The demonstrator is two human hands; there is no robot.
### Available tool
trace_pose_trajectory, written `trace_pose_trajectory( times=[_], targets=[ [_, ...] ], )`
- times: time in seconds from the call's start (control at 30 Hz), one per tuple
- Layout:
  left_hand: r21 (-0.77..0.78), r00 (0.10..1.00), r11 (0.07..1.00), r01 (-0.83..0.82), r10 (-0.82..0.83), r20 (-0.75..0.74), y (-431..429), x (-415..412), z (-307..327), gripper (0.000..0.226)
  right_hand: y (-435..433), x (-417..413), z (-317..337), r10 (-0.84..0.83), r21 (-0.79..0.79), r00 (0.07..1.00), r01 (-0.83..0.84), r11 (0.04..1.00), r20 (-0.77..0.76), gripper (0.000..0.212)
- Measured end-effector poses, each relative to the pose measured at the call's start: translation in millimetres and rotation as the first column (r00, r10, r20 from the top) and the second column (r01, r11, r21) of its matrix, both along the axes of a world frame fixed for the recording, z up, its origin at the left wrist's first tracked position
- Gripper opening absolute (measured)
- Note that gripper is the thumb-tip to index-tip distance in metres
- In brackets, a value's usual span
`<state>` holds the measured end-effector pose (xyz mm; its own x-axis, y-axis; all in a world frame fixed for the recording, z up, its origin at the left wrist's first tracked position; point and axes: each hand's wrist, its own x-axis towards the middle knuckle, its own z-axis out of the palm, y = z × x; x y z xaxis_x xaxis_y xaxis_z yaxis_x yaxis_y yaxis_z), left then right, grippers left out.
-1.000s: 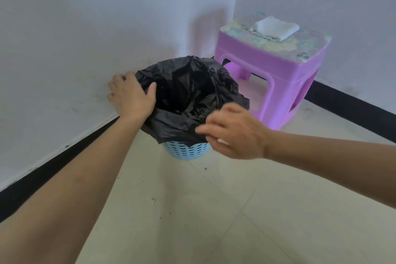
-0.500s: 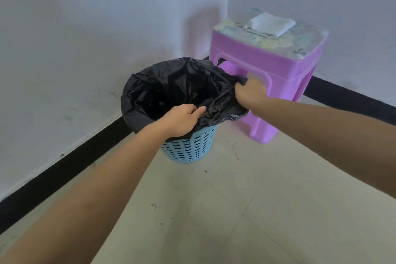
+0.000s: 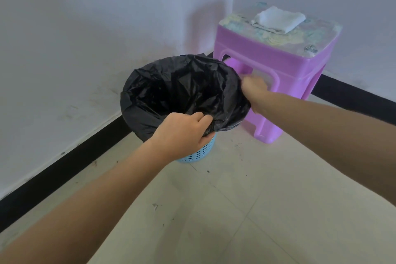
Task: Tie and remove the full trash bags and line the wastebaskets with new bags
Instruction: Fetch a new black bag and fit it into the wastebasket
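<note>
A black trash bag lines a light blue perforated wastebasket standing on the floor near the room's corner. The bag's mouth is spread wide over the rim and its edge hangs down the outside. My left hand grips the bag's folded edge at the near side of the rim. My right hand grips the bag's edge at the right side of the rim, its fingers blurred. Most of the basket is hidden by the bag and my left hand.
A purple plastic stool stands just right of the basket, with a folded white cloth on its patterned top. White walls with a black baseboard meet behind. Pale floor tiles with small dirt specks spread toward me.
The bag's mouth went from bunched to spread over the rim. My left hand moved from the far left edge to the near edge, and my right hand shifted to the right side.
</note>
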<state>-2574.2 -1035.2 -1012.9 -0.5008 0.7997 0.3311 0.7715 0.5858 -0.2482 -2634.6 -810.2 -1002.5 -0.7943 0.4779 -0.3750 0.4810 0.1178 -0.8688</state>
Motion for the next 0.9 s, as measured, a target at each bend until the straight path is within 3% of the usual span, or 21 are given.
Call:
trace_pose_trajectory(
  times=[0.1,0.17,0.23,0.3,0.37,0.47,0.53,0.6,0.67,0.73,0.8,0.9],
  targets=[
    [0.02,0.999,1.0,0.023,-0.022,-0.028,-1.6,-0.7,-6.5,0.04,-7.3,-9.0,6.7,-0.01,-0.069,0.998,0.006,0.998,-0.059,0.026],
    [-0.038,0.998,0.999,-0.03,0.032,0.059,-4.5,3.0,-8.1,0.065,-12.1,-13.5,2.2,0.068,-0.048,0.996,-0.07,0.996,-0.055,0.032],
    [-0.002,0.963,0.996,-0.089,0.087,0.256,-5.3,8.8,0.1,0.086,-5.6,-23.3,-16.3,0.047,-0.019,0.999,-0.047,0.999,-0.021,0.031],
    [0.243,0.842,0.952,-0.185,0.026,0.539,-5.5,13.1,15.8,0.078,3.6,-30.9,-37.1,0.031,0.036,0.999,-0.032,0.999,0.021,0.019],
    [0.511,0.817,0.794,-0.329,-0.033,0.576,-8.1,12.0,30.2,0.055,6.6,-28.5,-41.4,0.004,0.076,0.999,-0.006,0.997,0.033,0.016],
    [0.705,0.878,0.531,-0.47,0.204,0.433,-21.2,-1.7,37.9,0.038,-9.3,-7.9,-12.7,-0.063,0.071,0.997,0.066,0.995,-0.042,0.027],
    [0.687,0.783,0.39,-0.613,0.413,0.465,-31.3,-11.8,33.9,0.045,-19.8,0.4,1.0,-0.045,0.186,0.991,0.068,0.98,-0.124,0.035],
    [0.542,0.585,0.261,-0.799,0.549,0.597,-39.9,-18.5,22.1,0.058,-32.8,11.7,12.6,0.028,0.275,0.983,0.023,0.961,-0.179,0.048],
    [0.439,0.456,0.148,-0.886,0.455,0.765,-43.6,-16.0,10.1,0.073,-46.1,23.5,11.9,0.102,0.232,0.979,-0.059,0.971,-0.176,0.056],
    [0.505,0.503,0.061,-0.861,0.254,0.826,-45.3,-12.2,4.5,0.075,-55.8,32.9,4.6,0.147,0.165,0.97,-0.115,0.979,-0.196,0.053],
    [0.561,0.559,0.03,-0.827,0.153,0.815,-47.9,-7.3,5.7,0.071,-57.0,35.2,-1.1,0.186,0.158,0.959,-0.154,0.975,-0.214,0.053],
    [0.49,0.491,-0.017,-0.871,-0.033,0.871,-52.8,-2.1,6.5,0.071,-46.5,28.0,2.0,0.206,0.064,0.955,-0.197,0.978,-0.212,0.049]
  ],
)
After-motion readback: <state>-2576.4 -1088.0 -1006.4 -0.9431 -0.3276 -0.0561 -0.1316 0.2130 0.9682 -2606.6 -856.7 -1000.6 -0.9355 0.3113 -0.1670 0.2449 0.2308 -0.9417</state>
